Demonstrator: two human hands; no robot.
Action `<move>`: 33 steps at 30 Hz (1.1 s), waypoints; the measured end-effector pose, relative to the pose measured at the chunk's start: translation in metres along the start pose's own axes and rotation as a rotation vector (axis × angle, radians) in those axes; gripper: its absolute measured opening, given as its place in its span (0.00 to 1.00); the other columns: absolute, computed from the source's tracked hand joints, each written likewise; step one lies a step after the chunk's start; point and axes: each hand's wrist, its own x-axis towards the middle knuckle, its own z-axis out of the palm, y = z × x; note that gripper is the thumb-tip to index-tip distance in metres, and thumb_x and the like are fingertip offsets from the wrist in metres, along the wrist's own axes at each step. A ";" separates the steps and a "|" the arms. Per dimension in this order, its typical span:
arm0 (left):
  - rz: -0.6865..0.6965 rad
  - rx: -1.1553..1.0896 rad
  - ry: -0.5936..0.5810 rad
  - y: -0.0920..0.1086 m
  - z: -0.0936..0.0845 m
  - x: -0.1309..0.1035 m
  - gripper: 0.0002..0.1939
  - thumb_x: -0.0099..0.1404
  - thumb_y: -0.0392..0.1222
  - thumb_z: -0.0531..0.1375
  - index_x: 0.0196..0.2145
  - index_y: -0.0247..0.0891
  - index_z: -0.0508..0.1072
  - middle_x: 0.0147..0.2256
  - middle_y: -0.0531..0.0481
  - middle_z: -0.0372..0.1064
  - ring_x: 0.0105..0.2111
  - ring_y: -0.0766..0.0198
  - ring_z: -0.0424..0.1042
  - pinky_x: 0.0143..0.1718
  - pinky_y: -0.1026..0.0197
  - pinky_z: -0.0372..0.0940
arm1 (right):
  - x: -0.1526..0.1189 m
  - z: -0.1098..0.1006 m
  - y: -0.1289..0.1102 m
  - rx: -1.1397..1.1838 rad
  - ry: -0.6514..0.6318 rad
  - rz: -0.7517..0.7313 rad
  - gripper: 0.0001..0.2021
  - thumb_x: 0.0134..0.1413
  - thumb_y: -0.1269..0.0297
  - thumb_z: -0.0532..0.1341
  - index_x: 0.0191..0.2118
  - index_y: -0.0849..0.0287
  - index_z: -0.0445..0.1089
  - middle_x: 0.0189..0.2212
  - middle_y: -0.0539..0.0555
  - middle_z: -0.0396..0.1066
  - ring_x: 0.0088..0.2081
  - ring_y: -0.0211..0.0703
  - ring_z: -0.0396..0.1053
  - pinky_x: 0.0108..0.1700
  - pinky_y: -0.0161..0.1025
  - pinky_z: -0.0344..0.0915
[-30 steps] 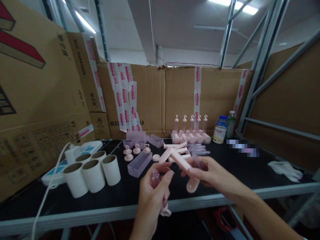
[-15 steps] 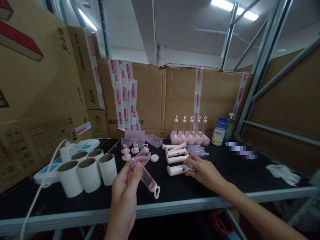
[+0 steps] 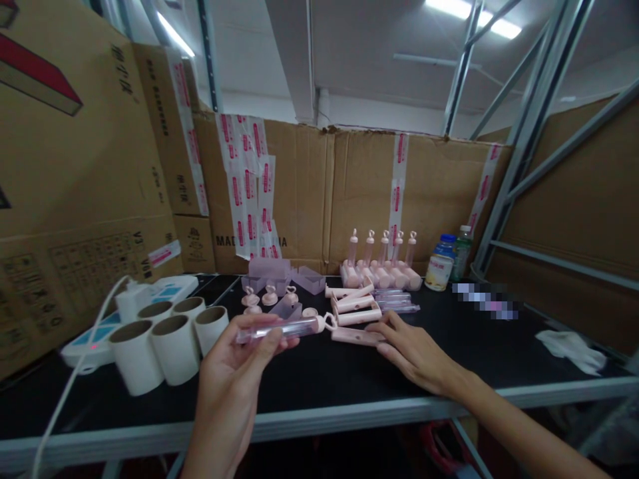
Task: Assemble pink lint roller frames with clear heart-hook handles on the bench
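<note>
My left hand (image 3: 230,382) is closed around a clear pink tube (image 3: 287,328), held nearly level above the table. Its pale pink end has a ring-shaped loop pointing right. My right hand (image 3: 424,356) pinches the right end of a pale pink cylinder (image 3: 355,335) with a hole in its side, lying on the black tabletop. Behind it rest several similar pink cylinders (image 3: 355,304) and several clear tubes (image 3: 399,303). Pink caps with loops (image 3: 270,295) stand left of them, beside open translucent lilac boxes (image 3: 269,271).
A pink holder (image 3: 382,278) with several upright loop-topped tubes stands at the back. White cardboard rolls (image 3: 137,359) and a power strip (image 3: 92,352) are at left. Two bottles (image 3: 440,266) and a white cloth (image 3: 572,351) lie to the right. Cardboard walls (image 3: 299,179) enclose the table.
The tube in my left hand has swung from slanting down to nearly level, its loop now near the pink cylinder. My right hand has shifted slightly right and down, its fingers straighter.
</note>
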 end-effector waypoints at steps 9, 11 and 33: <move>-0.080 0.030 -0.023 -0.004 0.013 -0.003 0.19 0.50 0.44 0.76 0.34 0.34 0.75 0.39 0.47 0.78 0.35 0.57 0.81 0.43 0.58 0.77 | 0.004 0.009 0.013 0.021 0.000 -0.099 0.18 0.70 0.67 0.55 0.62 0.48 0.68 0.57 0.58 0.65 0.52 0.45 0.71 0.55 0.42 0.68; -0.067 0.040 -0.022 -0.006 0.013 -0.004 0.19 0.51 0.45 0.76 0.34 0.34 0.74 0.39 0.47 0.78 0.35 0.58 0.81 0.43 0.59 0.77 | 0.007 0.012 0.016 -0.023 0.045 -0.087 0.17 0.71 0.67 0.54 0.61 0.48 0.69 0.60 0.59 0.64 0.52 0.47 0.71 0.55 0.44 0.69; 0.113 0.331 -0.485 -0.037 0.016 -0.021 0.07 0.67 0.40 0.63 0.36 0.38 0.66 0.42 0.47 0.72 0.39 0.60 0.77 0.43 0.57 0.73 | 0.010 0.012 -0.041 0.988 0.278 0.218 0.24 0.70 0.44 0.50 0.37 0.59 0.71 0.25 0.48 0.62 0.25 0.37 0.57 0.26 0.34 0.54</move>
